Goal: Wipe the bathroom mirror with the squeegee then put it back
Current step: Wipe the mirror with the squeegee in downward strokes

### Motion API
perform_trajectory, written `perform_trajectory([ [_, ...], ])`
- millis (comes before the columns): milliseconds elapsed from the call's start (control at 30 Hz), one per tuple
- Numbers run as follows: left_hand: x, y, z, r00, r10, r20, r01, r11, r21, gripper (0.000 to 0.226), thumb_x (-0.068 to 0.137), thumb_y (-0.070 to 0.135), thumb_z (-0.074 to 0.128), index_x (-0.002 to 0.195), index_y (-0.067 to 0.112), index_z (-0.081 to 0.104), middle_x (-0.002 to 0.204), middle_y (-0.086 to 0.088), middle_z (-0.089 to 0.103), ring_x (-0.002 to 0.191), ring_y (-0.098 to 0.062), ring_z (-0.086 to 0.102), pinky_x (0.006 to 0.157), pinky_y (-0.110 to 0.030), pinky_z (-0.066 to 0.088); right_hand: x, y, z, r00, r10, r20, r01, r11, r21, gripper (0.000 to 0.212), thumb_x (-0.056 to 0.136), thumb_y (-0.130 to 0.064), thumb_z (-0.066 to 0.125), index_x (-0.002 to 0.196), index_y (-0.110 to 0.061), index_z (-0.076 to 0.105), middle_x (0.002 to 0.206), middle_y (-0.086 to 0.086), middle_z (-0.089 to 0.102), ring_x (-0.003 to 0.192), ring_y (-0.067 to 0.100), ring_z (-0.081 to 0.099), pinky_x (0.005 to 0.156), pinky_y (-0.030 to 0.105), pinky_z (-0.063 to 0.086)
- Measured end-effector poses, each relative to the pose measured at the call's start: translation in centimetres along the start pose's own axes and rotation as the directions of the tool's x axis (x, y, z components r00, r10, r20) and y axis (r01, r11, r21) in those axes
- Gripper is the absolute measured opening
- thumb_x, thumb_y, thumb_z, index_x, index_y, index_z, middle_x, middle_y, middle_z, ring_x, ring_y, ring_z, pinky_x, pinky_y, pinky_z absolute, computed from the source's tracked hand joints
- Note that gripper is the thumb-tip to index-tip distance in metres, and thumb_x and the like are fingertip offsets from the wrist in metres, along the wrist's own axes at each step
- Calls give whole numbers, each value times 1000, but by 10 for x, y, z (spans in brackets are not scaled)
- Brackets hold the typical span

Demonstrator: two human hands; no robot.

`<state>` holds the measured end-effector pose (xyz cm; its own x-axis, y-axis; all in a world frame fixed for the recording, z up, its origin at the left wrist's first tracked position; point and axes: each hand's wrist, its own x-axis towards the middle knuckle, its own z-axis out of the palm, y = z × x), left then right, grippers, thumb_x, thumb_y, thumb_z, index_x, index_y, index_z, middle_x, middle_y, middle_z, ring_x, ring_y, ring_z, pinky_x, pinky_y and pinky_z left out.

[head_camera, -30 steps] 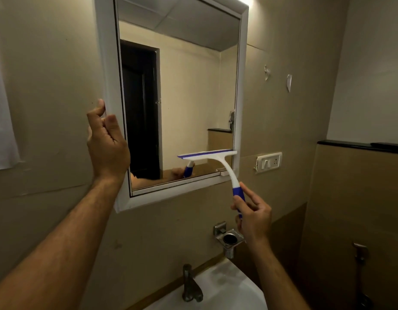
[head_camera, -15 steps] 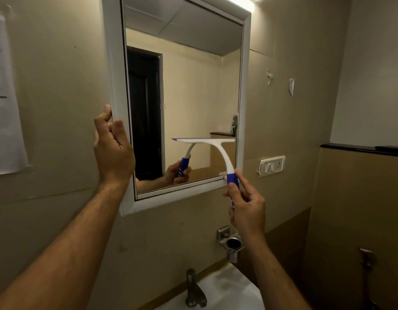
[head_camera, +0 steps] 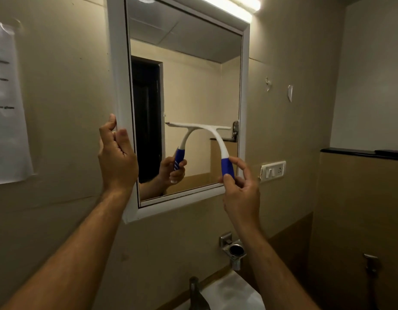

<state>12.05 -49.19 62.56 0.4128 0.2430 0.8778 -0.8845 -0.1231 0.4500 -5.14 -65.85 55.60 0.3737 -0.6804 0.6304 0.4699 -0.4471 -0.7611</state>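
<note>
- Head view shows the wiping step in hand: the right hand [head_camera: 240,189] pinches the blue grip of the squeegee [head_camera: 218,139] between thumb and fingers, and the white blade lies level against the glass of the mirror [head_camera: 193,86], about two thirds of the way down.
- Left hand [head_camera: 116,157] grips the left side of the mirror's white frame [head_camera: 116,63], fingers curled over its edge; I judge this steadies the mirror against the push of the blade.
- Blade spans only the right part of the glass, from near the reflected dark doorway to just short of the frame's right side. The strip on the left, beside the gripping fingers, lies outside this pass.
- Next move, as I judge it, calls for even pressure and a straight vertical stroke that keeps the blade flat; much glass is open above, little below before the frame's bottom rail.
- Edges to mind: the frame's right inner edge sits just beside the blade's end, and the bottom rail is close under the handle and the wrist.
- Open room: bare wall right of the mirror up to the switch plate [head_camera: 273,170]; below are a metal holder [head_camera: 236,251], a tap [head_camera: 196,294] and the sink [head_camera: 233,294], all well clear of the stroke.
- Putting the tool back is not yet begun; where it belongs I cannot tell.
</note>
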Motion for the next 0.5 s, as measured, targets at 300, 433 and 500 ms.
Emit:
perform_trajectory([
  [300,59,35,8,997,34,-73,-38,998,-45,33,96,21,40,124,4,43,106,-8,53,92,-15,53,64,4,32,58,-40,2,978,-197,-75,192,979,-62,32,87,-24,63,110,-46,56,93,-5,68,74,3,69,52,15,51],
  [433,113,67,13,976,210,-66,-205,976,68,39,96,28,37,131,11,42,124,-11,54,108,-16,53,87,-12,40,103,-82,15,931,-347,-109,331,932,-145,43,87,-35,67,127,-36,53,91,-10,64,74,3,66,55,15,53],
  [500,127,71,17,971,233,-56,-228,970,85,41,99,29,37,135,12,39,128,-10,53,113,-18,53,90,-24,42,123,-98,22,911,-404,-84,386,907,-170,49,89,-35,64,136,-30,50,112,-1,66,88,10,66,66,22,59],
])
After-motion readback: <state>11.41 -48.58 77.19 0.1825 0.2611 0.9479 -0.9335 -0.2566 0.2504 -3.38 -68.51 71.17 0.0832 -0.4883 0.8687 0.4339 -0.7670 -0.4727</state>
